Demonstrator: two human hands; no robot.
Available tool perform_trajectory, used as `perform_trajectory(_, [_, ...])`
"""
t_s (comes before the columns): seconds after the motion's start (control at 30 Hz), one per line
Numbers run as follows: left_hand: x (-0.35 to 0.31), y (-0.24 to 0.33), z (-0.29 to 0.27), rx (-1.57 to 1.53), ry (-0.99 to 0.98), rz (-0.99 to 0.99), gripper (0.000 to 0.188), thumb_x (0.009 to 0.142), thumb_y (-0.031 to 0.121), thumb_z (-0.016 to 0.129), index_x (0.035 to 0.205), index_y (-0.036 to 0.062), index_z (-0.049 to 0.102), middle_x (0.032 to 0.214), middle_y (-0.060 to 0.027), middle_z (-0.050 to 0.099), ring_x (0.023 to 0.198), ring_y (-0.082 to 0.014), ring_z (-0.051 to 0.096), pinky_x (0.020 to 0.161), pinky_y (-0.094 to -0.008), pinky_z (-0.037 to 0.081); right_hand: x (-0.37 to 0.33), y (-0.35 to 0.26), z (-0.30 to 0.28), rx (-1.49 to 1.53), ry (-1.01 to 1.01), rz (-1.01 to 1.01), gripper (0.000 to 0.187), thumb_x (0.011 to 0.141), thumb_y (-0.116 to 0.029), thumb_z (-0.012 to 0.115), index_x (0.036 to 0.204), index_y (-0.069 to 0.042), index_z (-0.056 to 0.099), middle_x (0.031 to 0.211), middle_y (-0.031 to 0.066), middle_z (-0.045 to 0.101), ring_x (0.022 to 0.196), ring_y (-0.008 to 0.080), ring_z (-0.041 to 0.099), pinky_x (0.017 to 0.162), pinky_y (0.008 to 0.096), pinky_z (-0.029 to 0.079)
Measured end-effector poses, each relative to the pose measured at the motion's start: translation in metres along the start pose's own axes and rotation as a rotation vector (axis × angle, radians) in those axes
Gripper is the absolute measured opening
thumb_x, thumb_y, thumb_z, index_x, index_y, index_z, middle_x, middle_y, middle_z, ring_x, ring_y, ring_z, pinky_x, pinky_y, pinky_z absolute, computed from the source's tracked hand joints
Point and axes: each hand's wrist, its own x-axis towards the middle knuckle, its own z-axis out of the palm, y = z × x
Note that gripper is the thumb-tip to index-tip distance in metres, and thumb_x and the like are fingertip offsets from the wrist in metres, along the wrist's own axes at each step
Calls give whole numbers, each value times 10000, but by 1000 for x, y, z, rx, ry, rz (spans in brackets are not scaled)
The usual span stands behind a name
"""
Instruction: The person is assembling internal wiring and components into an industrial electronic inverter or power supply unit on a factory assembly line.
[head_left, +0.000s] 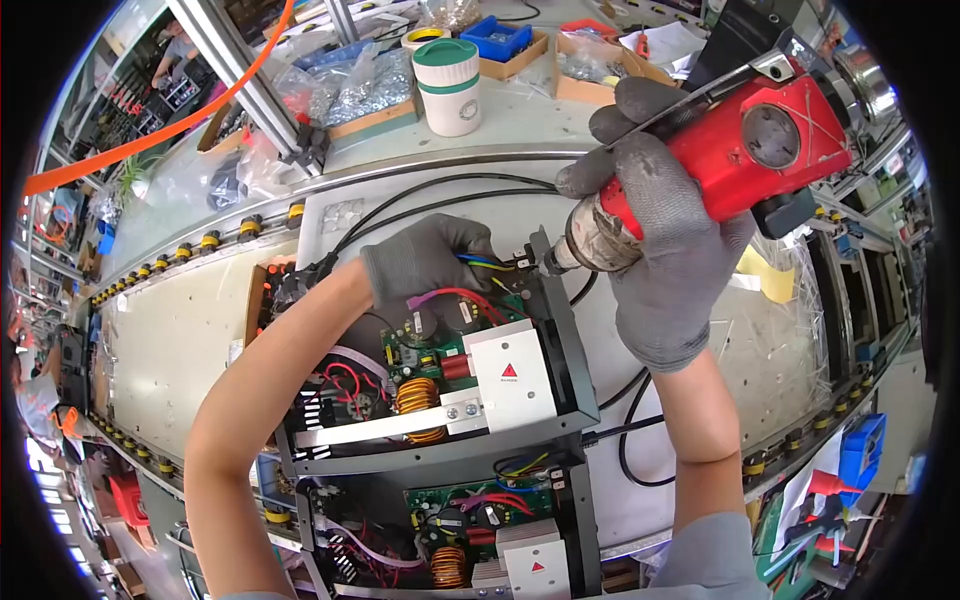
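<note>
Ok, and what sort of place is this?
Probably an electronics assembly line: conveyor rollers, an open metal case holding a green circuit board, and a red power tool in the right hand.

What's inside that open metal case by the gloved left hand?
A green circuit board, a copper-coloured ring coil, purple-and-red wires and a white plate with a warning triangle show inside the metal case. Whatever lies beneath the plate and the left hand is covered.

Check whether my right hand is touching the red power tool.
Touching: the head view shows the gloved right hand wrapped around the red power tool, its fingers lying directly against the casing.
</note>
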Motion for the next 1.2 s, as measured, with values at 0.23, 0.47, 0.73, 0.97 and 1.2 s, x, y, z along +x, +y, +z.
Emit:
perform_trajectory(0.23, [3, -9, 9, -196, 63, 6, 130, 776, -21, 731, 757, 42, 619, 810, -18, 681, 765, -79, 596, 695, -262, 502, 3, -13, 12, -346, 116, -76, 322, 875, -138, 632, 1142, 40, 601, 1091, 161, 652, 748, 243, 688, 656, 351, 570])
perform_trajectory(0.47, [4, -12, 10, -213, 79, -20, 148, 784, 0, 749, 746, 51, 615, 800, -6, 675, 750, -65, 593, 692, -251, 506, 3, -9, 10, -319, 113, -109, 296, 860, -90, 647, 1123, 40, 609, 995, 153, 674, 721, 228, 683, 638, 339, 567])
perform_trajectory(0.73, [5, -17, 8, -218, 67, -7, 161, 782, 9, 781, 788, 37, 622, 840, -29, 686, 768, -86, 627, 708, -249, 534, 6, -2, 14, -217, 164, -67, 286, 807, 18, 714, 1069, -11, 603, 859, 53, 661, 695, 126, 643, 603, 263, 507])
perform_trajectory(0.97, [3, -18, 10, -410, 32, -33, 177, 798, -26, 728, 750, 55, 579, 799, -3, 656, 711, -52, 574, 640, -238, 509, 6, -1, 12, -256, 184, -9, 261, 869, -86, 650, 1104, 22, 618, 923, 110, 674, 679, 194, 665, 576, 292, 519])
perform_trajectory(1.2, [2, -13, 9, -293, 47, -65, 146, 800, 41, 779, 832, 31, 636, 811, -25, 676, 744, -91, 634, 689, -254, 557, 10, 2, 19, -289, 169, 20, 287, 853, -77, 671, 1109, 36, 606, 921, 134, 678, 631, 208, 656, 549, 302, 510])
